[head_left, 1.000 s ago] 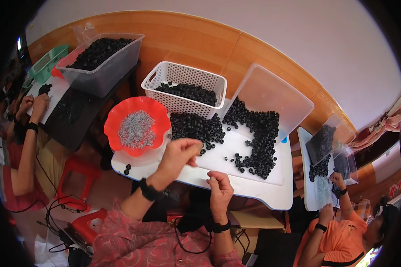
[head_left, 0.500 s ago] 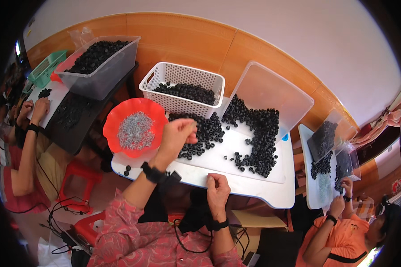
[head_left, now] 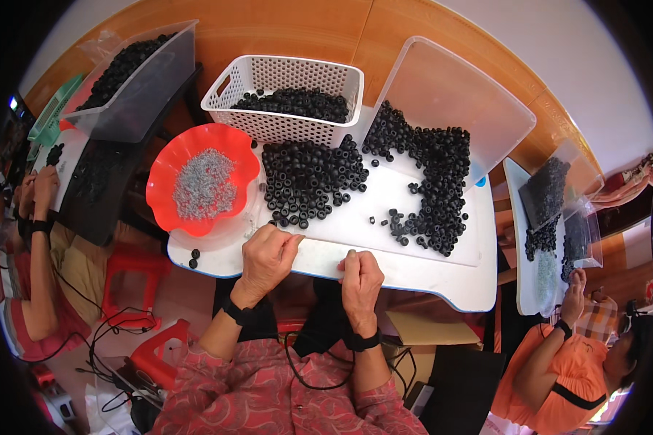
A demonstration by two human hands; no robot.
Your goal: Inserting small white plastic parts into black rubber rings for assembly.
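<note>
My left hand is over the near edge of the white table, fingers curled and thumb pressed against them. My right hand is a little to its right at the same edge, also closed, thumb up against the bent forefinger. Whatever either hand pinches is too small or hidden. Beyond my left hand lies a pile of small black ring-like pieces, apart from the fingers. To its left, a red wavy-rimmed bowl holds a heap of tiny silvery-grey pieces.
A white perforated basket of black pieces stands behind the pile. A clear plastic bin lies tipped, with black pieces spilling out. Co-workers sit at tables on the left and right; a red stool and cables are at lower left.
My left hand has come down and toward me from above the black pile to the table's near edge, beside my right hand. The view has shifted; my right hand stays closed.
</note>
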